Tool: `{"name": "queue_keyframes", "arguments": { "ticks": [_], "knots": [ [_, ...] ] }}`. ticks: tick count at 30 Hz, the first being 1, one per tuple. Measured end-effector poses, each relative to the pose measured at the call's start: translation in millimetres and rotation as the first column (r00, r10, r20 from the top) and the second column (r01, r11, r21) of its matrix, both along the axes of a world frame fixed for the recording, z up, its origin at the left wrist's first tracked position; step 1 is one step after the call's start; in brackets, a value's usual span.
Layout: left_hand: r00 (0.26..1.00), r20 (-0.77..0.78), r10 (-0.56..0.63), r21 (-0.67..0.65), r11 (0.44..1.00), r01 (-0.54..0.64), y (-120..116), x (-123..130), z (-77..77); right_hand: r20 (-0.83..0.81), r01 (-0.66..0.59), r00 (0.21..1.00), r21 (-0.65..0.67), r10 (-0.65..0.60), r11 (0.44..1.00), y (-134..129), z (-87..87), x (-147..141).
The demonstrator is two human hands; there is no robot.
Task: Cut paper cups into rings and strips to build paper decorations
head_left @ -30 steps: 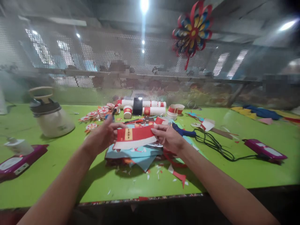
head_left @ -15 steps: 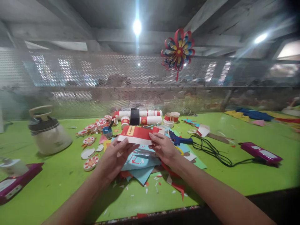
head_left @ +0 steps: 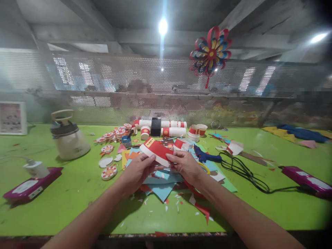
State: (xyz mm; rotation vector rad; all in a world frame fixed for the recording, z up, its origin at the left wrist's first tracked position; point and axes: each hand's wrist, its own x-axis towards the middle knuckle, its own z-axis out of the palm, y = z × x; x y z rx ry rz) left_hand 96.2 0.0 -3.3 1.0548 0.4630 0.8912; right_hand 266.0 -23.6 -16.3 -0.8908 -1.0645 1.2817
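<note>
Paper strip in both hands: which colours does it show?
The paper strip is red, with a white edge and yellow patch; head view.

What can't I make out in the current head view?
All in the head view:
Print on the yellow label of the red-and-white paper: too small and blurred.
What the yellow loop joins: hidden by the right hand.
Far-right purple power strip's end: cut off by the right edge.
Framed picture's left side: cut off by the left edge.

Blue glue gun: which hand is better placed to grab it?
Right hand, likely: the blue glue gun lies close by it; the left hand is farther off. Both hold the red-and-white paper.
</note>
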Motion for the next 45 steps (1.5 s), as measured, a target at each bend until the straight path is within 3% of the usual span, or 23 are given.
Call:
{"name": "queue_keyframes", "arguments": {
  "ticks": [10, 15, 18, 22, 26, 29, 31, 35, 39, 42, 44, 45],
  "knots": [
    [0.997, -0.073, 0.040, 0.049, 0.998, -0.037, 8.3, -5.5, -7.0, 0.198, 0.038, 0.979, 0.015, -0.040, 0.999, -3.9, -0.2, -4.9],
    [0.996, -0.067, 0.060, 0.057, 0.997, -0.056, 7.8, -5.5, -7.2, 0.437, 0.059, 0.896, 0.063, -0.080, 0.996, -5.3, 6.2, -4.4],
    [0.990, -0.065, 0.128, 0.034, 0.991, -0.126, 12.6, -10.3, -6.2, 0.653, 0.030, 0.751, 0.120, -0.102, 0.992, -9.9, 18.7, 12.5],
    [0.958, -0.051, 0.284, 0.050, 0.958, -0.281, 24.2, -20.7, -3.7, 0.918, -0.112, 0.383, 0.157, -0.103, 0.981, -26.8, 29.5, 51.8],
    [0.920, 0.010, 0.391, 0.075, 0.918, -0.390, 31.8, -26.6, -1.2, 0.997, -0.219, 0.070, 0.039, -0.024, 0.975, -47.6, 19.8, 78.8],
    [0.887, 0.049, 0.459, 0.074, 0.884, -0.461, 33.9, -26.5, -1.1, 0.999, -0.213, -0.045, -0.005, -0.004, 0.977, -52.2, 7.2, 83.2],
    [0.873, 0.082, 0.481, 0.050, 0.873, -0.486, 35.6, -25.1, -2.9, 0.998, -0.190, -0.067, -0.011, -0.001, 0.982, -49.1, 1.1, 82.4],
    [0.866, 0.124, 0.485, -0.058, 0.874, -0.482, 40.5, -22.0, -9.4, 0.999, -0.148, -0.039, -0.021, 0.015, 0.989, -39.5, -3.0, 80.5],
    [0.863, 0.133, 0.487, -0.096, 0.873, -0.478, 43.2, -22.2, -11.6, 1.000, -0.075, -0.011, 0.008, -0.009, 0.997, -37.6, 0.7, 78.9],
    [0.864, 0.155, 0.479, -0.102, 0.878, -0.468, 42.8, -23.9, -8.6, 0.999, -0.097, 0.014, 0.036, -0.034, 0.995, -41.8, 6.1, 78.4],
    [0.864, 0.174, 0.472, -0.102, 0.882, -0.461, 41.6, -24.7, -6.1, 0.997, -0.116, 0.058, 0.052, -0.046, 0.992, -45.3, 10.6, 78.3],
    [0.864, 0.182, 0.469, -0.103, 0.883, -0.457, 40.7, -25.0, -5.0, 0.993, -0.110, 0.115, 0.053, -0.040, 0.993, -46.9, 13.2, 77.8]
  ]
}}
